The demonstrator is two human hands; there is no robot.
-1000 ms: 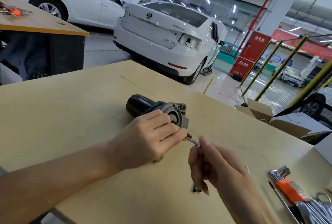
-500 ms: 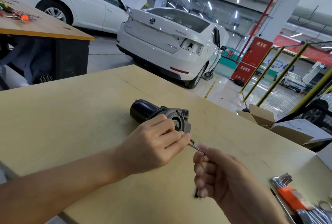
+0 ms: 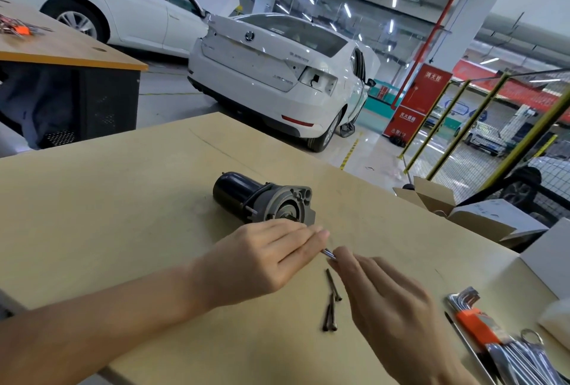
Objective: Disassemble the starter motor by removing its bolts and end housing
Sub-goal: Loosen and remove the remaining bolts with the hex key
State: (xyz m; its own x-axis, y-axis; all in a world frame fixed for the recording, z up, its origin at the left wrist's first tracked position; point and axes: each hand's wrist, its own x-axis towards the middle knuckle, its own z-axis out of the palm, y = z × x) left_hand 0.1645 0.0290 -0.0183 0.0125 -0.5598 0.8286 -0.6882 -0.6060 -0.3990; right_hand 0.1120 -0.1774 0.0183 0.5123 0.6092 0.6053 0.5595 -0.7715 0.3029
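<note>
The starter motor lies on its side on the tan table, black body to the left and grey end housing facing me. Just in front of it, my left hand pinches one end of a thin metal bolt between its fingertips. My right hand touches the bolt's other end with thumb and forefinger, its other fingers spread. Three long dark bolts lie loose on the table below my hands.
A set of hex keys in an orange holder and several wrenches lie at the right front. An open cardboard box sits at the table's right edge. White cars stand beyond the table; another bench is at the far left.
My left hand has drawn back from the motor with the bolt. My right hand has opened from a fist, and the loose bolts it covered now show on the table.
</note>
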